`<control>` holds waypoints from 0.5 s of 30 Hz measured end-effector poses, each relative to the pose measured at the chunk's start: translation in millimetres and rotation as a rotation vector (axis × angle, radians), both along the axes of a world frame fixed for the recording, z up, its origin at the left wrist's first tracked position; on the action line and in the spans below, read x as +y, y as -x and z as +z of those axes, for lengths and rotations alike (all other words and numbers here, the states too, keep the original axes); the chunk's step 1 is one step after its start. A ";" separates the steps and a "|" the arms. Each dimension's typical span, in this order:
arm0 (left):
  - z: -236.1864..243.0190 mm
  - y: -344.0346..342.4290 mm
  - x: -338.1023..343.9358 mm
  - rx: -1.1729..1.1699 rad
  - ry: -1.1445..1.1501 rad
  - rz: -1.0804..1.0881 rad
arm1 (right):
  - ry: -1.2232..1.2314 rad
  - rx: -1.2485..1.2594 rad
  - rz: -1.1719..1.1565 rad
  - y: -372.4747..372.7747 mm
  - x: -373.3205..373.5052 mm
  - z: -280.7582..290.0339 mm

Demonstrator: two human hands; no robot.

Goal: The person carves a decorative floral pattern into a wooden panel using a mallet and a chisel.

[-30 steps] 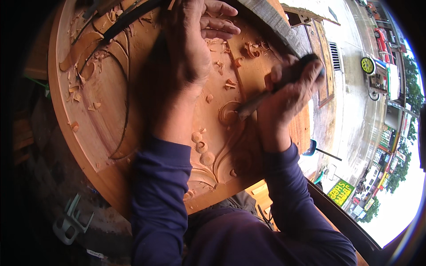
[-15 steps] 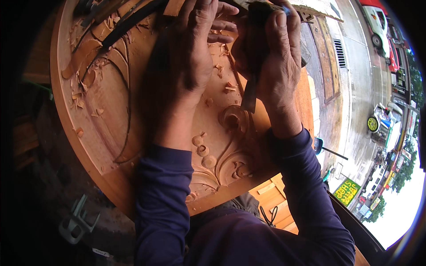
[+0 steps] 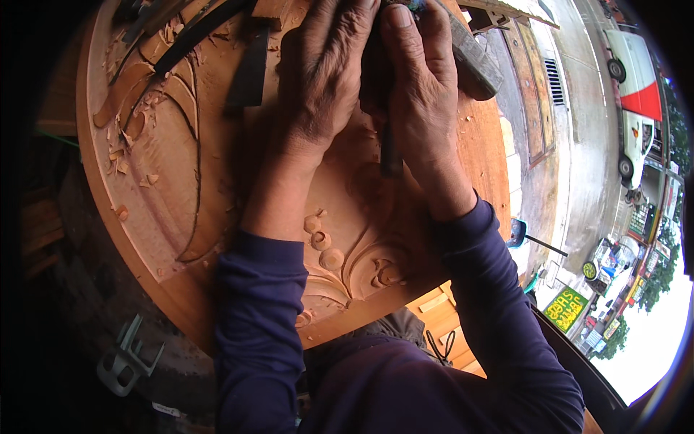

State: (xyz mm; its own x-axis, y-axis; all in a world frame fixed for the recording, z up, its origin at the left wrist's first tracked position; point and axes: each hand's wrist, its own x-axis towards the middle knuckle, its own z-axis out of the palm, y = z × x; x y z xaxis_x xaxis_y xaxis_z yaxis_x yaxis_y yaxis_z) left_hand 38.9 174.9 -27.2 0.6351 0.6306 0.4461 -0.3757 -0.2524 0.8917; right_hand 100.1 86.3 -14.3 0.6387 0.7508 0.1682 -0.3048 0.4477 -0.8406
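A carved wooden panel (image 3: pixel 289 210) with scrolls, leaves and round beads lies beneath both hands. My right hand (image 3: pixel 426 94) is closed, thumb up, around a dark chisel (image 3: pixel 391 153); its flat blade sticks out below the palm, and the rest is in shadow. Close beside it, my left hand (image 3: pixel 323 79) has its fingers together, bent against the dark gap between the hands. Their tips are hidden at the top edge, so what they press on does not show. Left of that hand, another flat dark blade (image 3: pixel 249 69) lies on the panel.
Several long tools (image 3: pixel 199 36) rest among wood shavings at the far left. A weathered wooden block (image 3: pixel 473 61) lies beyond my right hand. A pale plastic chair (image 3: pixel 130 362) stands lower left. At right are a wet street and a white and red vehicle (image 3: pixel 636 94).
My left hand's spread fingers have come together and in toward the right hand. The right hand has moved left with the chisel, uncovering more of the block. Vehicles have shifted in the street.
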 end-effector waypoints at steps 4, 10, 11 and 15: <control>-2.8 -1.7 -12.6 0.137 0.042 0.120 | 0.194 0.012 -0.176 1.9 -0.7 0.6; -2.1 1.5 -12.9 0.324 -0.088 0.110 | 0.233 -0.261 -0.200 -0.9 -23.6 -13.5; -3.4 -0.2 -14.2 0.281 -0.053 0.102 | 0.277 -0.130 -0.161 -1.0 -28.1 -5.6; 15.6 -4.6 -25.0 0.103 0.139 0.099 | 0.280 0.157 -0.181 -22.3 -28.7 23.5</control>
State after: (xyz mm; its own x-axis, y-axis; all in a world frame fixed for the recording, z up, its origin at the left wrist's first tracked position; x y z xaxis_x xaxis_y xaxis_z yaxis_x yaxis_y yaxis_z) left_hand 43.5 149.9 -11.6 0.6043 0.7436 0.2862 -0.2600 -0.1554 0.9530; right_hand 122.4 57.6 9.2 0.7672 0.6263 -0.1384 -0.3768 0.2655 -0.8874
